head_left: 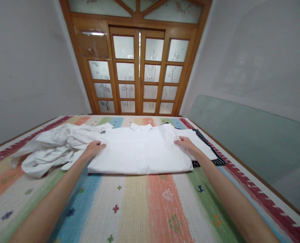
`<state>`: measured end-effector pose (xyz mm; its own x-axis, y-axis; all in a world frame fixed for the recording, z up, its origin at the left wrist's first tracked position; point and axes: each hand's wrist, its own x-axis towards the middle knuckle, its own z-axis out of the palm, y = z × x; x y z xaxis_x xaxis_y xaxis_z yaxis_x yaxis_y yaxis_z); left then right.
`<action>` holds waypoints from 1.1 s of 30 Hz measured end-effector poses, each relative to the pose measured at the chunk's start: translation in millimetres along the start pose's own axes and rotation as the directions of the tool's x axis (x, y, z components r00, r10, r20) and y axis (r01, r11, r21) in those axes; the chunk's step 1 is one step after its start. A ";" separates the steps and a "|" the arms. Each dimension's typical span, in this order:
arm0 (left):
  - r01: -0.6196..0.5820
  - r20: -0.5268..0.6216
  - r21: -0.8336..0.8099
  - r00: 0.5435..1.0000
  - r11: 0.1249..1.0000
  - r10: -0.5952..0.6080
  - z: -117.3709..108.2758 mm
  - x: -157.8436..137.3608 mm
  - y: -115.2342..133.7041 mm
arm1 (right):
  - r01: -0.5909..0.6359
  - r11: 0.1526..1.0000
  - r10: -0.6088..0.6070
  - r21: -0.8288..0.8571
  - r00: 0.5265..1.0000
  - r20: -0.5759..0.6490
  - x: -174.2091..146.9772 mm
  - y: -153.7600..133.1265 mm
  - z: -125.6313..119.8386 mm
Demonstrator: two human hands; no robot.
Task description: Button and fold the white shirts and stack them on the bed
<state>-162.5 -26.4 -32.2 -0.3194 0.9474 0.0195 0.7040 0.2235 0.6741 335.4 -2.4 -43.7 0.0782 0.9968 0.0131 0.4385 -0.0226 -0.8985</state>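
A white collared shirt point(140, 152), folded up from the bottom, lies front-up before me with its collar at the far side. My left hand point(93, 148) pinches the shirt's left edge between thumb and fingers. On the opposite edge, my right hand point(186, 144) grips the fabric the same way. Beyond the right hand lies another white folded garment point(205, 145), resting on a black piece with white stripes point(222, 161). To the left is a crumpled heap of white cloth point(56, 141), close to my left hand.
A colourful striped cloth point(129, 209) covers the table. Wooden doors with frosted panes point(140, 71) stand beyond its far edge. A pale green panel point(241, 131) leans along the right wall, and a plain wall point(28, 67) rises on the left.
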 end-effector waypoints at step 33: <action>-0.145 0.097 0.168 0.987 0.975 0.130 -61.8 -111.1 -39.1 | 0.356 0.842 -0.303 -0.406 0.934 0.190 -100.9 -11.0 -28.3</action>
<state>-193.7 -154.5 -15.1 -0.1621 0.9862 0.0347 0.8392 0.1193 0.5305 348.1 -104.9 -22.8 -0.2297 0.9523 0.2010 0.7602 0.3046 -0.5739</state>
